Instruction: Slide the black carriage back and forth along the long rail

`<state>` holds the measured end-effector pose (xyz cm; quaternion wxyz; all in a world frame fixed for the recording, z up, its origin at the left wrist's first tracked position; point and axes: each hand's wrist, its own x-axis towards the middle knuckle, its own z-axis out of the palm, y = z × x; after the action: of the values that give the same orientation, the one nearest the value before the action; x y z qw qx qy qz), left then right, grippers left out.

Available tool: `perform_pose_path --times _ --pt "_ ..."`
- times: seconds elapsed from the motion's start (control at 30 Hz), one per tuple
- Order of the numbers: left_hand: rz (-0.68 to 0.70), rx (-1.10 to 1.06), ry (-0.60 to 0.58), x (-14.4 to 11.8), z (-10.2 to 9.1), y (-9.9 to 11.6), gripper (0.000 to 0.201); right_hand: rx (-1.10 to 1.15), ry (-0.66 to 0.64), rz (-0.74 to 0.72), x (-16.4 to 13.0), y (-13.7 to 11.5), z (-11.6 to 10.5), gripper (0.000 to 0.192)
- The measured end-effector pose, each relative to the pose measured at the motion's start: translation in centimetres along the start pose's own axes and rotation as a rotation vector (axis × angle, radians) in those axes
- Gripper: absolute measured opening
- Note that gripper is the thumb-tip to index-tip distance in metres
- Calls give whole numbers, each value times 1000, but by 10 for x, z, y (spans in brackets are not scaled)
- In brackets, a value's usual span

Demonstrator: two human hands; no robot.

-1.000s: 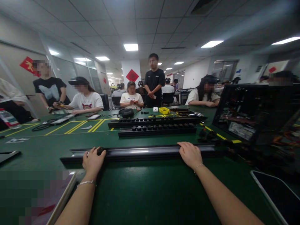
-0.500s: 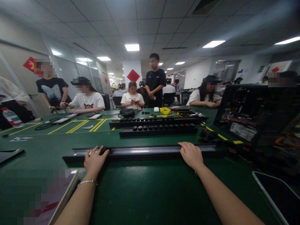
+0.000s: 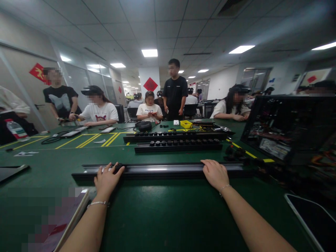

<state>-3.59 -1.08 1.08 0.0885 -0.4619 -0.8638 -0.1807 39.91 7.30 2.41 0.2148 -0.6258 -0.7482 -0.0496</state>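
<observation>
Now my left hand (image 3: 107,179) and right hand (image 3: 214,174) lie flat, fingers loose, on the long black metal rail (image 3: 162,170) — glossy, slotted, running left-right on the green mat (image 3: 168,213) before me.

Glossy metal rail (image 3: 162,170), matt green table mat (image 3: 168,210)

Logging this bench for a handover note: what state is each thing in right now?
Left hand: resting on the long rail, fingers on a black knob.
Right hand: flat on the rail's right part.
Long rail: lying flat on the green table.
Two knob strips: lying flat beyond it.
Yellow box: open.
</observation>
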Motion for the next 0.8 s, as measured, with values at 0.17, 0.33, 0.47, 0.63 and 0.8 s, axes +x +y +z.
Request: perform_pose_path --times 0.17,0.33,0.47,0.63,0.8 --pt "43 11 -1 -3 -3 7 58 -5 -13 -1 0 0 -1 42" --pt "150 41 52 -2 0 6 56 -7 -16 1 0 1 -1 42" --pt "181 57 75 1 2 3 55 -8 -19 1 0 1 -2 42" --pt "183 44 74 -1 0 5 50 -11 -12 0 0 1 -1 42" --pt "190 42 52 -4 -2 9 48 -6 -5 -2 1 1 0 42"
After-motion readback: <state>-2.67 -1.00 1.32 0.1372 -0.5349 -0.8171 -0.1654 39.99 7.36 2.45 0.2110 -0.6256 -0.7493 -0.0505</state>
